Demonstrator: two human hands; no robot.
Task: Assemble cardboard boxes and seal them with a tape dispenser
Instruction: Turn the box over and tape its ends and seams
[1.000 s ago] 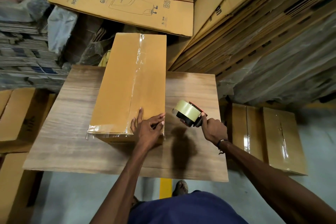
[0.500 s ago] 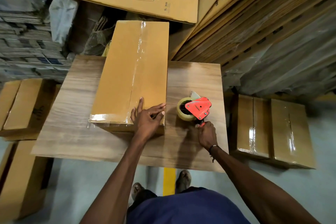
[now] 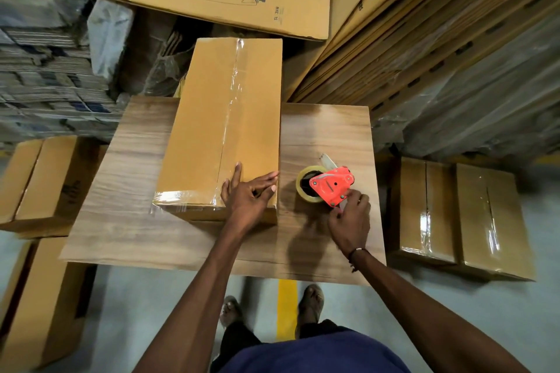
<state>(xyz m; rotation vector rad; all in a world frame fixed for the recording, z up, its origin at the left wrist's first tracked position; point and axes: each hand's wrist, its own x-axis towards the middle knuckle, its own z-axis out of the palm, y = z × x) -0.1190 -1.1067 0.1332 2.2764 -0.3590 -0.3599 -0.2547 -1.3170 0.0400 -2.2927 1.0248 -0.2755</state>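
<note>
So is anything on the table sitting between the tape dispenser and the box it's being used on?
Nothing visible. The tape dispenser lies on the table just right of the box, with bare wood between them. The right hand holds its handle; the left hand rests flat on the box's near end.

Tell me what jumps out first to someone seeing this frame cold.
The long taped cardboard box lying across the wooden table, with the left hand flat on its near end. Right beside it, the bright red tape dispenser rests on the table, the right hand gripping its handle. Two sealed boxes sit on the floor to the right.
</note>
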